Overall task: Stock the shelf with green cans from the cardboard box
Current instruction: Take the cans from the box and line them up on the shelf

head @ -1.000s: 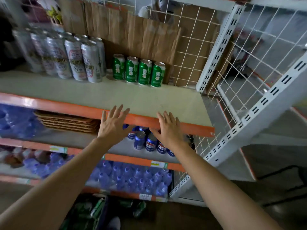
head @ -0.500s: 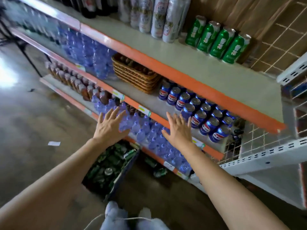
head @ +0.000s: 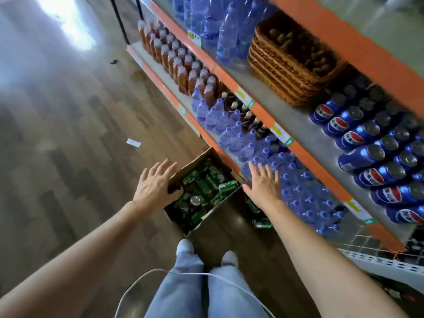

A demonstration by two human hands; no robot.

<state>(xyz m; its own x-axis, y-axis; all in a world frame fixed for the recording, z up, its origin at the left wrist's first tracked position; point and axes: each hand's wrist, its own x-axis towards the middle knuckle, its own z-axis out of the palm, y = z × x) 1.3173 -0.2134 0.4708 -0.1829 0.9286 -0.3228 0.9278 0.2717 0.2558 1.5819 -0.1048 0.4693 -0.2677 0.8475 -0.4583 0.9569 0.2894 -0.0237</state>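
Observation:
An open cardboard box (head: 220, 207) stands on the wooden floor in front of the shelf unit, filled with several green cans (head: 204, 184) lying jumbled. My left hand (head: 156, 184) hovers over the box's left edge, fingers spread and holding nothing. My right hand (head: 263, 184) reaches down just right of the box, fingers straight, also holding nothing. Two loose green cans (head: 261, 222) lie on the floor under my right forearm. The upper shelf with the green cans is out of view.
The orange-edged shelves (head: 270, 115) run along the right: blue cola cans (head: 367, 143), a wicker basket (head: 291, 58), water bottles (head: 298, 189), red-brown bottles (head: 179, 58). My feet (head: 206, 251) stand just behind the box. A paper scrap (head: 133, 142) lies on the open floor to the left.
My view has swung down from the upper shelf to the floor. Both open hands have dropped from the shelf edge to just above the box of green cans.

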